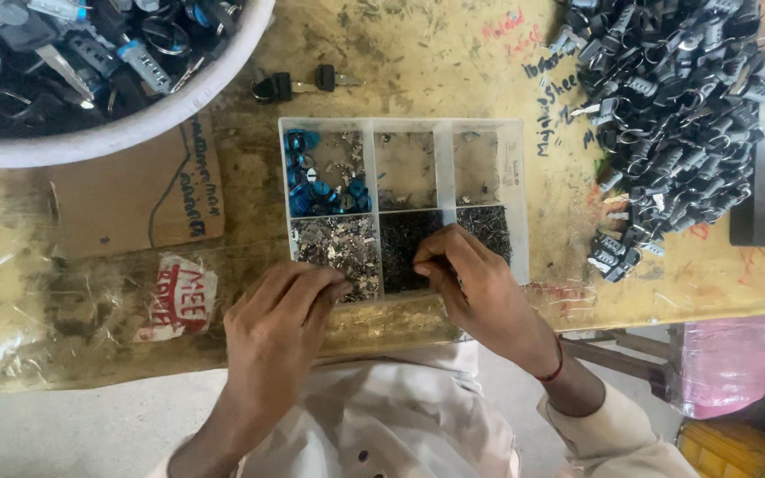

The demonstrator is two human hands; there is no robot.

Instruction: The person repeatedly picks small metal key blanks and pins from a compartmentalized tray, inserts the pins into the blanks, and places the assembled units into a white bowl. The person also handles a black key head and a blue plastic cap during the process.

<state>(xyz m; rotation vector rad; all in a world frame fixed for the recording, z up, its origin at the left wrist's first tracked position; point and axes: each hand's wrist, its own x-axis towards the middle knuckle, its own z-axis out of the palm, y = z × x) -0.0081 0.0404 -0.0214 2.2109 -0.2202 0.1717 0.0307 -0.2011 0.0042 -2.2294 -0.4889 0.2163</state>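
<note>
- The clear divided tray sits at the tabletop edge, close to the body, so both hands reach its cells easily.
- The right hand bends over the middle front cell of dark tiny parts, fingertips pinched together on some.
- The left hand rests curled at the cell of silvery bits; its grip is closed, contents hidden.

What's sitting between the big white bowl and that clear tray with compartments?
In the head view, two black-headed keys lie on the worn tabletop between the white bowl and the compartment tray.
</note>
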